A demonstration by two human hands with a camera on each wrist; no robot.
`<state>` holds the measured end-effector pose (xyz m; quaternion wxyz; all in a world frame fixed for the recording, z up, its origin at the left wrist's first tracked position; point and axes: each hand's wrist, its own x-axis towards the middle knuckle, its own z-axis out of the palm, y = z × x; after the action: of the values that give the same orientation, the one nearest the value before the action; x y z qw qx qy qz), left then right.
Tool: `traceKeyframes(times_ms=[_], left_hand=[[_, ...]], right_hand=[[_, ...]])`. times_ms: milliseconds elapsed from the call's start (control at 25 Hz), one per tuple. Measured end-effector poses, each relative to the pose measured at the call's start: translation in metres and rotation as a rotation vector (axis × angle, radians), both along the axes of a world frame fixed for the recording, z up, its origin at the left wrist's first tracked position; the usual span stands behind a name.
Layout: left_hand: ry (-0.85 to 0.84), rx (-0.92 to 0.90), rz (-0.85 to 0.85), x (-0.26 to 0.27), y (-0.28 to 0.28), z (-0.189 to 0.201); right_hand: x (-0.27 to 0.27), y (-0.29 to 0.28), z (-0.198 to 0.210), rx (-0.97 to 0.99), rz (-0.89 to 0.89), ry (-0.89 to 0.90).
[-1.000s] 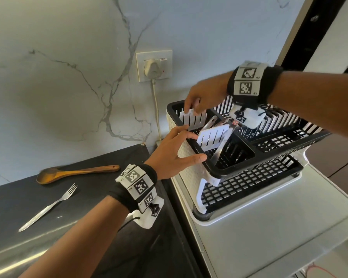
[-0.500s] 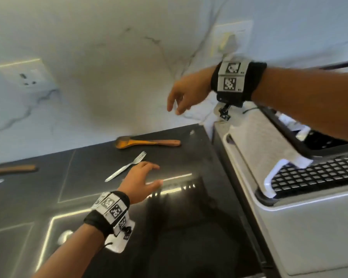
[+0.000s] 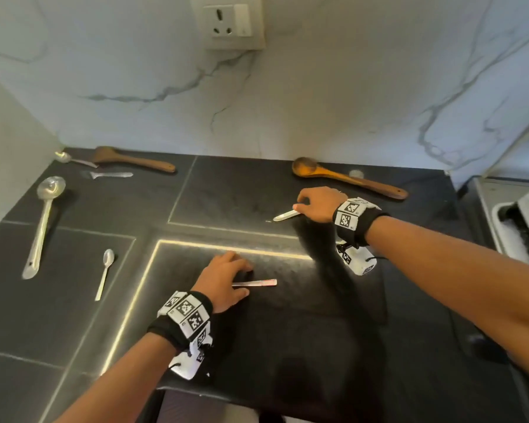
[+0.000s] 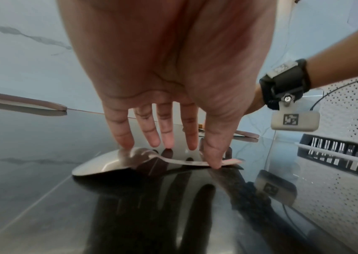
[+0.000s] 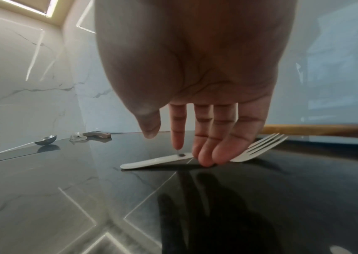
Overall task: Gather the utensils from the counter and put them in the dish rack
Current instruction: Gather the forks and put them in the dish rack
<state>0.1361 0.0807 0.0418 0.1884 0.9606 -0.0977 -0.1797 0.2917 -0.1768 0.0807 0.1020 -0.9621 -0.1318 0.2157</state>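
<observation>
A steel spoon (image 3: 258, 283) (image 4: 99, 165) lies flat on the black counter (image 3: 287, 331). My left hand (image 3: 242, 279) (image 4: 173, 151) covers its bowl end, with straight fingertips (image 4: 125, 144) on the bowl and the thumb against the handle. A steel fork (image 3: 284, 215) (image 5: 151, 160) lies farther back. My right hand (image 3: 301, 206) (image 5: 186, 147) is down on it, the index fingertip on the handle, the other fingers at the neck and the thumb held clear. Neither utensil is lifted. The dish rack (image 3: 513, 221) (image 4: 336, 151) stands at the far right.
A wooden spoon (image 3: 348, 178) lies behind the right hand. To the left lie a long steel ladle spoon (image 3: 43, 227), a small teaspoon (image 3: 106, 270), a wooden spatula (image 3: 132, 160), another small spoon (image 3: 71, 158) and a short steel piece (image 3: 110, 174). The marble wall closes the back and left.
Both hands left the dish rack and came down to the counter. The left now rests on the spoon, the right on the fork. The head view swung left from the rack.
</observation>
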Motion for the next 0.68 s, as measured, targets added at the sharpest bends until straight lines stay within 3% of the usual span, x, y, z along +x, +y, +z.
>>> traceKeyframes(times_ms=[280, 400, 520, 680], left_hand=[[-0.078, -0.078, 0.151, -0.003, 0.061, -0.001], [-0.103, -0.077, 0.273, -0.007, 0.103, -0.003], [-0.113, -0.026, 0.411, -0.013, 0.143, -0.008], [-0.18, -0.041, 0.587, -0.025, 0.183, -0.015]], right_hand=[[-0.032, 0.043, -0.03, 0.051, -0.005, -0.109], [-0.023, 0.042, -0.027, 0.081, -0.16, -0.221], [0.0, 0.033, -0.024, 0.015, -0.297, -0.118], [-0.003, 0.071, -0.034, 0.074, -0.269, -0.098]])
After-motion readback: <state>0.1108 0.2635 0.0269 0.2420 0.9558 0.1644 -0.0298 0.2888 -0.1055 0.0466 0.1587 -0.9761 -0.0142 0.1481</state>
